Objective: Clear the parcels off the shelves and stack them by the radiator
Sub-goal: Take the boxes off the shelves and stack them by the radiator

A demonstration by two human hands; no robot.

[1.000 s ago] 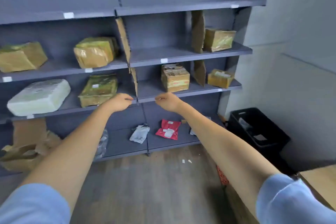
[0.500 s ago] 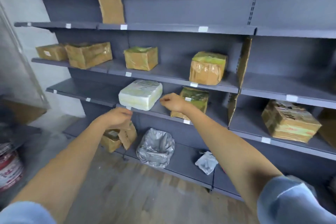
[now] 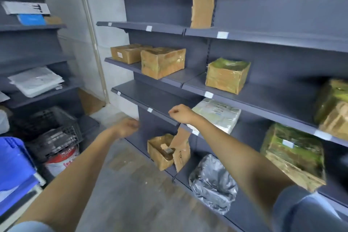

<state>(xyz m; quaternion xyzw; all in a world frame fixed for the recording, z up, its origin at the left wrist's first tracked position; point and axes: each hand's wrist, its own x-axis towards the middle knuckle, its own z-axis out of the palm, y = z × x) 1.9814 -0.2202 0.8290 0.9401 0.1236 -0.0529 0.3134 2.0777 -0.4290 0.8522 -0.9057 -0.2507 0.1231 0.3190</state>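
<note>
Status: clearing is barely begun, by the look of it. Parcels remain on the grey shelving (image 3: 244,98), and no radiator or stack shows in this view. Landmark: the white wrapped parcel (image 3: 216,117) on the middle shelf. Above it and to its right sits a squat brown box (image 3: 227,75); above and to its left, two taped cartons, the nearer carton (image 3: 162,62) touching the far carton (image 3: 127,52). Below and left of it, a torn open box (image 3: 165,151); below it, a silver poly bag (image 3: 212,182); to its right, green-taped bundles (image 3: 293,154). Both hands hold nothing: the right hand (image 3: 180,114), fingers loosely curled, hangs at the shelf lip just left of the white parcel, partly in front of it; the left hand (image 3: 125,127) is lower and further left, blurred, grip seemingly relaxed. The white parcel lies flat, its long axis running along the shelf, one short end toward the right hand. Judgement: it is the likeliest next pick.
</note>
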